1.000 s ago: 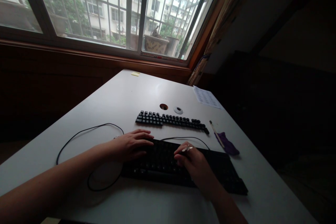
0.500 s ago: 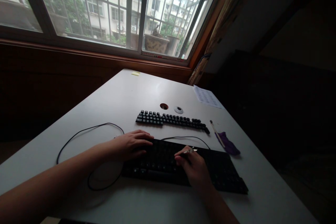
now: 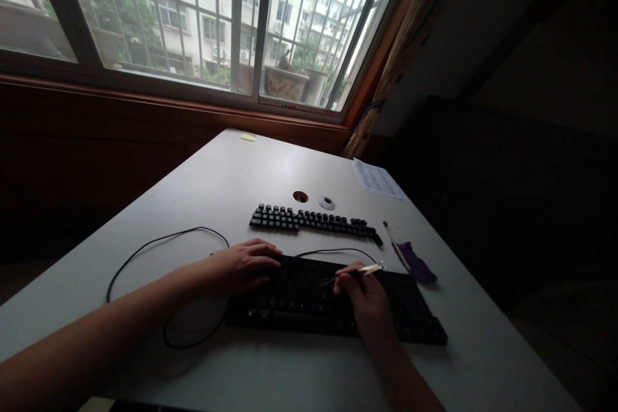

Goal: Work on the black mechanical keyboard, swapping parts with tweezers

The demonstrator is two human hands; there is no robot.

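A black keyboard (image 3: 309, 322) lies across the near part of the desk, with some keycaps still on its lower left rows. My left hand (image 3: 246, 264) rests over its upper left corner, fingers stretched out and apart. In my right hand (image 3: 364, 293) a slim keycap puller (image 3: 369, 269) is pinched between thumb and fingers. Its thin wire ends point left, just over the middle of the keyboard; whether they touch it I cannot tell. Behind the keyboard, loose black keycaps (image 3: 313, 220) stand in rows.
A brush (image 3: 396, 244) lies against a purple cloth (image 3: 419, 264) on the right. Farther back are a cable hole (image 3: 300, 196), its round cover (image 3: 327, 203), a printed sheet (image 3: 376, 179) and a yellow note (image 3: 248, 137). A black cable (image 3: 145, 243) loops on the left.
My right hand has drawn back slightly right with the keycap puller, whose wire ends now show. The keyboard's right end has shifted a little. My left hand stays put.
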